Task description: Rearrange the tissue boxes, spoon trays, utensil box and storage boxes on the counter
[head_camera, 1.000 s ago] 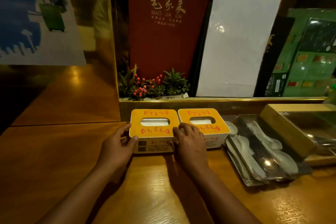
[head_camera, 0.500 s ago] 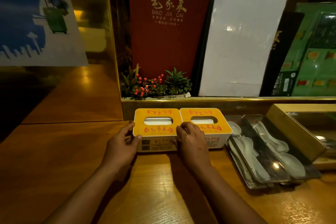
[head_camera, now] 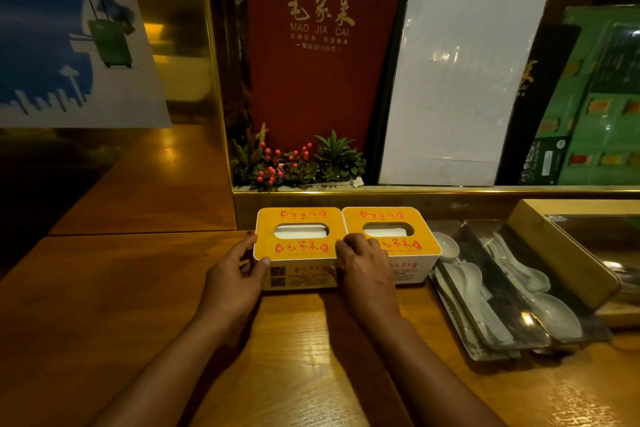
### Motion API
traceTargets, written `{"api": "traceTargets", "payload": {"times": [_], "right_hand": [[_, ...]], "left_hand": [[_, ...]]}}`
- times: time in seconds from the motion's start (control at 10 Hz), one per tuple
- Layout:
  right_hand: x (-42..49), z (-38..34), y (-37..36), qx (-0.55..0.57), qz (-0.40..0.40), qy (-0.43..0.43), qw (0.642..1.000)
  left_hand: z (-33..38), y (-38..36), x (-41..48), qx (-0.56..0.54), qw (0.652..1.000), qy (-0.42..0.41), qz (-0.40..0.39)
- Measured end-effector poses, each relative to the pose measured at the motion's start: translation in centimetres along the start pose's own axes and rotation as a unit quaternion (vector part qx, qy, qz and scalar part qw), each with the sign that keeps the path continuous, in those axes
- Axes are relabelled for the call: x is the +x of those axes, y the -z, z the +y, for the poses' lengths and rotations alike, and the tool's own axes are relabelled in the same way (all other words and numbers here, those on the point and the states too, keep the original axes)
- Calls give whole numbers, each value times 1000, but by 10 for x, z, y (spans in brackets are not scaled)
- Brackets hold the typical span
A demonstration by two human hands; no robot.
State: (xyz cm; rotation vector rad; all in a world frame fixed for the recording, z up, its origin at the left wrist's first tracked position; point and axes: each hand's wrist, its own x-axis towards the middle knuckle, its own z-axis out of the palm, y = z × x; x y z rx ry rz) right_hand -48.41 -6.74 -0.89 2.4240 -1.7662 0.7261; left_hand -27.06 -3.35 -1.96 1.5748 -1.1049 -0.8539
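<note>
On the near part of the wooden counter, both forearms reach forward to the left tissue box. The left hand cups the box's left side, thumb on the near left corner and fingers spread along the side wall. The right hand rests on the box's right near corner, its fingers curled over the seam where it meets the right tissue box; whether it grips one box or presses on both cannot be told. Compared with a second ago, the two boxes sit closer together and more squarely in line, side walls now touching, and they stand nearer the gold ledge behind them; the hands keep the same hold.

Just right of the right box lie the spoon trays, clear and stacked askew, with white spoons in them, the nearest tray edge touching or almost touching the box. Beyond them, at the right edge, a wooden-framed utensil box with a clear lid stands tilted over the trays' far side.

Behind the ledge, a small planter with red berries stands before a red menu, with a white menu and green menu leaning to its right.
</note>
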Motion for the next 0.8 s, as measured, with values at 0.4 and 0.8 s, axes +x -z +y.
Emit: {"api": "traceTargets", "payload": {"times": [0.4,0.8], "right_hand": [[-2,8,7,38,-28,21,999],[-64,-3,90,138,-34,-116,983]], "left_hand": [[5,3,1,3,1000,21,-16],[45,22,-19,155,967,-199,-11]]}}
